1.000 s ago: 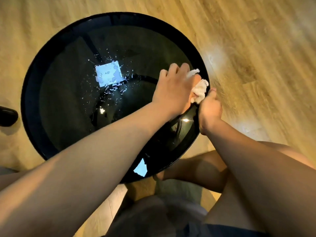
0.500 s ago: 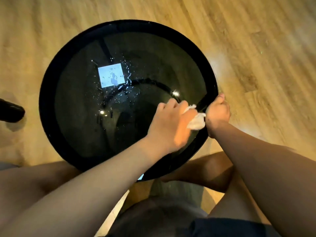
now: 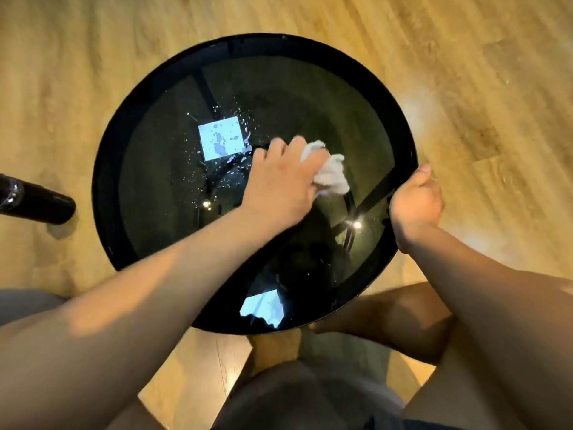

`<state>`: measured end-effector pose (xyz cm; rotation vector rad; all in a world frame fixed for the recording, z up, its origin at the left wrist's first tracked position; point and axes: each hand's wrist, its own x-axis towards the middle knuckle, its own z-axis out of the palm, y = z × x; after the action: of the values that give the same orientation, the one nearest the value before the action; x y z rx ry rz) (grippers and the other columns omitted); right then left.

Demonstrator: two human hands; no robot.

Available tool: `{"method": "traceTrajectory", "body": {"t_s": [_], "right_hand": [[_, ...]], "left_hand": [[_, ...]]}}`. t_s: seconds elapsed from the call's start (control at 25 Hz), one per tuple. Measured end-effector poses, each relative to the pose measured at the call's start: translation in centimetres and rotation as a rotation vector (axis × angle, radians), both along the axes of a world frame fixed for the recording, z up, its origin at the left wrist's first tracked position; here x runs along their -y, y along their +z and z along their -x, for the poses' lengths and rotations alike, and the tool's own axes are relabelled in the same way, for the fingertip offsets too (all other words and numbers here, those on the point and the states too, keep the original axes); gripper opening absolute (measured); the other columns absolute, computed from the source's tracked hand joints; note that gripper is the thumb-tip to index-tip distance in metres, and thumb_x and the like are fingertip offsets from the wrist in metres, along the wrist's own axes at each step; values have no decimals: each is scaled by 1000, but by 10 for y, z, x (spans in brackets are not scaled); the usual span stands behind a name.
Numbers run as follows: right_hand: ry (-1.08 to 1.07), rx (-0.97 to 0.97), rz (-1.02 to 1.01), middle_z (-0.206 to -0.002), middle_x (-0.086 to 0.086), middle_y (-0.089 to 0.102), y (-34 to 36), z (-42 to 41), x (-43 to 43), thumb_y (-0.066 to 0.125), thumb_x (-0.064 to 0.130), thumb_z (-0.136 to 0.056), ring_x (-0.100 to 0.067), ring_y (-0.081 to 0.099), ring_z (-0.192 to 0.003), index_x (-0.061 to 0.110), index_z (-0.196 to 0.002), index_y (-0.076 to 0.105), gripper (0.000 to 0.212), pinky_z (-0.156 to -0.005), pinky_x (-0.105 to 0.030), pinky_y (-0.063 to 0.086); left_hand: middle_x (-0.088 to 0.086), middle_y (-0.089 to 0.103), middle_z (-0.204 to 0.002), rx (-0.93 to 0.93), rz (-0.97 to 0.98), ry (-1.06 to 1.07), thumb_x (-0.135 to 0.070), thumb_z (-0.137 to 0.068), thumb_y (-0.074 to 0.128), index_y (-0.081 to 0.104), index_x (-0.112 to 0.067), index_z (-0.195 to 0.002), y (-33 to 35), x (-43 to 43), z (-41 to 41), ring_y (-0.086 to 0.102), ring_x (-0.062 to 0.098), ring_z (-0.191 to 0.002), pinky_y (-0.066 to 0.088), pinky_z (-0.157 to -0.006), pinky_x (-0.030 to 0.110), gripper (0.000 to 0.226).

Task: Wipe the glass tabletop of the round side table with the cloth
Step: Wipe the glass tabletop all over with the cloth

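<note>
Change: the left hand (image 3: pixel 279 181) has carried the cloth (image 3: pixel 330 172) from the right edge toward the middle of the glass; the right hand (image 3: pixel 415 200) has stayed on the rim.
Floor (image 3: pixel 465 88): light wood planks all around; nothing written on it.
Table (image 3: pixel 148 150): round, with a dark glass top in a black rim; two pale square reflections, one far-left of centre and one near the near edge. The glass looks hard, smooth and slippery where wet, and it may break under a hard knock.
Droplets (image 3: pixel 217 169): scattered left of the cloth, not yet wiped.
Left hand: fingers closed on the bunched cloth, pressing it on the glass near the centre.
Right hand: curled around the right rim, holding the table steady.
Cloth: white, soft, light and crumpled; best held bunched under the palm.
Dark object (image 3: pixel 40 203): on the floor at left; what it is I cannot tell.
Writing: no brand or label can be read.
</note>
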<state>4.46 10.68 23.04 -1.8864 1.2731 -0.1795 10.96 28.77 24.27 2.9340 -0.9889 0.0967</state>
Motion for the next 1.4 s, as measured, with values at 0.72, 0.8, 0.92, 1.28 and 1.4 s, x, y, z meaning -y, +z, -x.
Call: {"method": "traceTrajectory", "body": {"t_s": [0.72,0.8,0.92,1.28,1.4], "right_hand": [[34,-7,-48,-88,-16,55,0,-2,1,9,38,-106,-40,53,-109,10,-78,48,56,-91,-44,42],[19,-1,-64,-88,-15,55,0,-1,1,9,37,-106,-39,52,-111,9,-80,49,55,-91,-43,41],[28,1,-64,-87,-12,54,-3,-2,2,9,38,-106,-41,53,-111,8,-86,51,55,-91,-45,42],[36,-44,-71,-89,-12,59,-6,-4,4,8,42,-105,-37,56,-108,13,-92,56,58,-83,-39,44],[39,-18,-74,-95,-16,62,-7,-4,4,7,42,-104,-39,54,-112,6,-104,60,64,-90,-45,47]], "left_hand": [[5,57,-105,-240,103,-262,-33,-76,59,56,-21,-114,16,-24,94,48,26,-87,40,-68,39,40],[6,57,-101,-181,32,-292,-34,-76,62,56,-22,-114,9,-21,80,49,28,-84,40,-66,40,40],[13,55,-102,-22,-3,-169,-34,-75,68,56,-18,-122,1,23,13,51,35,-86,38,-67,42,51],[12,34,-149,-76,29,196,-34,-94,53,35,-21,-144,1,133,-162,36,40,-130,35,-97,49,54],[14,45,-135,-61,65,102,-47,-93,50,42,-19,-138,1,103,-118,43,39,-117,39,-88,48,53]]}}
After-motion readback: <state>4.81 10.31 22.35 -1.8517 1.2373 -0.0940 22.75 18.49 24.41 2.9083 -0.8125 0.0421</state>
